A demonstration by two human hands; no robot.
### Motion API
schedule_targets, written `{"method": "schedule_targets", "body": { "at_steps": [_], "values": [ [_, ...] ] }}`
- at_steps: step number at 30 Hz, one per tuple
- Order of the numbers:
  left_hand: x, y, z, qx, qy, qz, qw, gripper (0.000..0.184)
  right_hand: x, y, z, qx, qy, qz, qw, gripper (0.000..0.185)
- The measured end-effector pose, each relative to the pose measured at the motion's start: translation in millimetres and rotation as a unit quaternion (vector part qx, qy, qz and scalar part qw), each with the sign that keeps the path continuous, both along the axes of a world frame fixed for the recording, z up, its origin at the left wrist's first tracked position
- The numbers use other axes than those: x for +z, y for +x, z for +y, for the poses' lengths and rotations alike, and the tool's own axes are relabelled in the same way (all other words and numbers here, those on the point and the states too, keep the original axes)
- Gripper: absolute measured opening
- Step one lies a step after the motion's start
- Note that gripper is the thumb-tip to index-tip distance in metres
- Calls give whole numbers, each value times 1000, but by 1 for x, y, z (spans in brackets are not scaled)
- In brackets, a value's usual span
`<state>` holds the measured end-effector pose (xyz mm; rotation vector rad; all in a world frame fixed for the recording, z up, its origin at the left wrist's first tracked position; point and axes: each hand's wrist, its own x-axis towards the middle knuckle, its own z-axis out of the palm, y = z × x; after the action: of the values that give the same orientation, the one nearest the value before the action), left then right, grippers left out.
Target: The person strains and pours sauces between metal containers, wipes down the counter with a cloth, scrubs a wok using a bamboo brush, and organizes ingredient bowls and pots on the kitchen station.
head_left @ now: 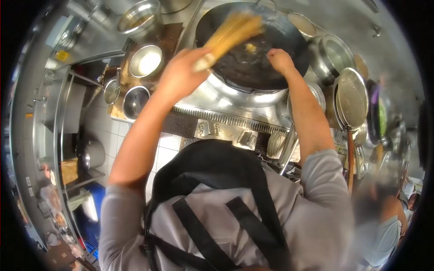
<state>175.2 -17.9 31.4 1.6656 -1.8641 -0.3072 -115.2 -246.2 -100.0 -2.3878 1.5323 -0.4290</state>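
A large black wok [271, 74] sits on the metal stove. My left hand [185, 72] is closed round the bound end of a bamboo wok brush [228, 38], whose bristles are over the wok and blurred at the tip. My right hand [280, 61] is curled closed above the right part of the wok; whether anything is in its fingers is hidden. A small yellowish spot [250, 48] shows on the wok's dark inside, between the brush and my right hand.
Left of the stove stand a pale bowl [146, 61], a metal pot [136, 96] and a steel container [140, 20]. On the right are steel bowls [337, 54], round strainers [351, 97] and a perforated ladle [315, 95]. Another person [386, 221] is at lower right.
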Motion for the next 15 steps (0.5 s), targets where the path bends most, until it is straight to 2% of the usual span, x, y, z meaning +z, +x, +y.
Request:
{"method": "schedule_targets", "body": {
  "at_steps": [1,3,6,7,9,10,13,14,15],
  "values": [
    [-2,-12,-30,-22,27,-32,999,45,3,0,2,-2,-4,-1,1000,18],
    [-16,-33,-83,-79,174,-134,972,31,7,-1,7,18,-6,29,999,18],
    [-29,-47,-117,38,125,-179,975,26,0,-8,2,3,-5,79,997,19],
    [-29,-53,-120,31,122,-180,976,26,1,-11,1,-17,-6,98,995,20],
    [-30,-64,-121,36,31,-216,975,25,8,-12,9,-25,2,80,997,21],
    [-27,-69,-121,-17,99,-223,970,24,8,-13,9,-24,10,60,998,22],
    [-25,-68,-124,-24,127,-203,971,24,8,-14,15,-32,21,73,997,22],
    [-30,-66,-131,16,66,-204,976,23,12,-15,14,-35,19,72,997,22],
    [-34,-65,-134,15,62,-204,977,23,15,-15,14,-37,16,73,997,22]
  ]
}}
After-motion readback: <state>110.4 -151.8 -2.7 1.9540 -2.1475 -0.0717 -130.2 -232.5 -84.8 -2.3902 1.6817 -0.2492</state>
